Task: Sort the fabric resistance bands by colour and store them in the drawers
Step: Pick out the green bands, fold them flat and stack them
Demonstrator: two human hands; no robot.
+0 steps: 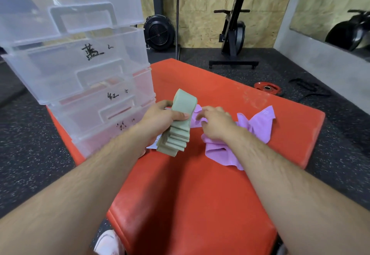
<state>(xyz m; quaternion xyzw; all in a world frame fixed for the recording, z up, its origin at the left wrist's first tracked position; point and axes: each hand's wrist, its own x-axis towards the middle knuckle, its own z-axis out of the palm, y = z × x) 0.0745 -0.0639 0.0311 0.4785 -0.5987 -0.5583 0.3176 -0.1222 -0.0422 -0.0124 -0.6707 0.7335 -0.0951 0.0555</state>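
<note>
Nearest my view: two bare forearms (90, 174) reaching out over a red mat (200, 204), with a white shoe (108, 242) at the bottom edge.

Left hand (160, 117): fingers wrapped round a folded stack of green bands (178, 130), thumb across its face. The grip is firm and the stack is held upright, clear of the mat, just in front of the drawers (90, 78).

Right hand (216, 123): palm down on the near-left end of the purple bands (258, 124), which lie in a loose heap on the mat. The fingers are curled into the fabric. I cannot tell whether they have pinched a band or only rest on it (the fingertips are tucked out of sight).

The drawers are four clear plastic units stacked at the mat's left edge, each with a handwritten mark on its front. I cannot tell which mark goes with green.

Step in hand, in my judgement: the green lot is gathered and ready to store, and the purple lot is not yet collected.

The next move calls for a free hand to pull the correct drawer by its handle. The green stack should be kept pinched so the folds do not spring apart before it goes in.
</note>
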